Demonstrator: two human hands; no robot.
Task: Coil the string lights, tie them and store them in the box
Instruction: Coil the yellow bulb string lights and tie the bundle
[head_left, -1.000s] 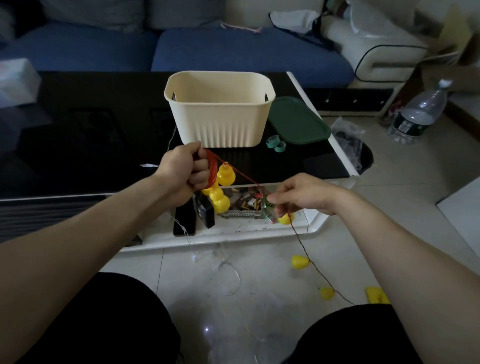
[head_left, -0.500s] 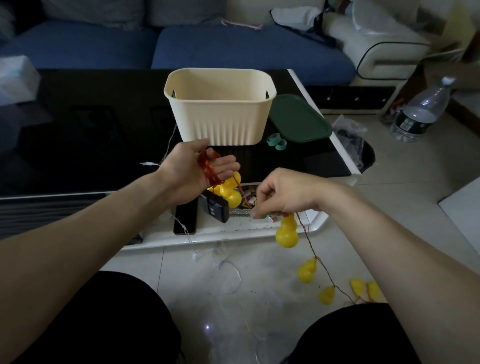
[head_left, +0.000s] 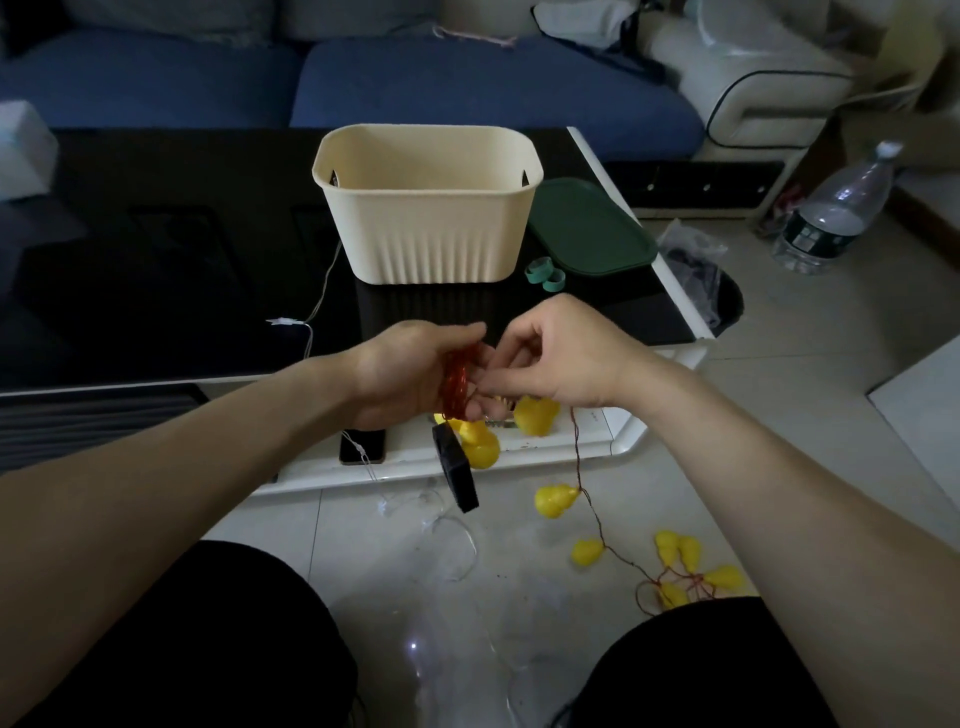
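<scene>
Step in hand: coiling. The string lights (head_left: 456, 382), thin red wire carrying glossy yellow gourd-shaped bulbs, sit as a tight coil wrapped round the left hand (head_left: 415, 371), whose fingers curl about it. The right hand (head_left: 558, 358) pinches the wire just beside that coil. Below the grip, uncoiled wire trails to the floor. Next move likely requires another wrap. Beyond the hands stands the ribbed cream plastic box (head_left: 431, 228).

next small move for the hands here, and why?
Probably lay another loop: the right hand pulls more wire up and around the red coil held in the left hand. Several yellow bulbs lie uncoiled on the floor, so tying and the box come later.
</scene>
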